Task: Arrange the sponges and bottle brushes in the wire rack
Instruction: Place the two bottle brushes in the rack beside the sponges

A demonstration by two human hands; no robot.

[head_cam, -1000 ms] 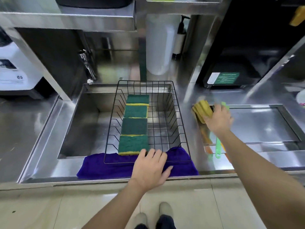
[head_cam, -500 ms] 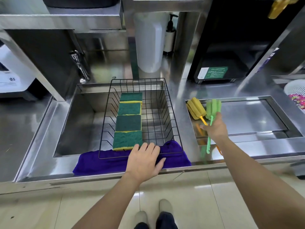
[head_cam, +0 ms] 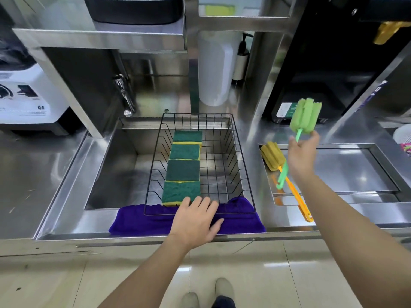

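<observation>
A black wire rack (head_cam: 241,165) sits over the sink with several green and yellow sponges (head_cam: 183,168) in a row down its left half. My left hand (head_cam: 195,221) rests flat on the rack's front rim, fingers spread. My right hand (head_cam: 301,155) holds a green bottle brush (head_cam: 305,116) by its handle, foam head up, in the air right of the rack. A yellow bottle brush (head_cam: 272,157) with an orange handle lies on the steel counter just left of that hand.
A purple cloth (head_cam: 142,221) lies under the rack's front edge. The sink (head_cam: 115,170) has a faucet (head_cam: 123,94) at back left. A white appliance (head_cam: 26,101) stands far left; a white basket (head_cam: 403,135) sits far right. A recessed steel tray (head_cam: 347,172) lies under my right arm.
My right hand has lifted the green brush off the counter and raised it higher, away from the yellow brush. My left hand has stayed on the rack's front rim.
</observation>
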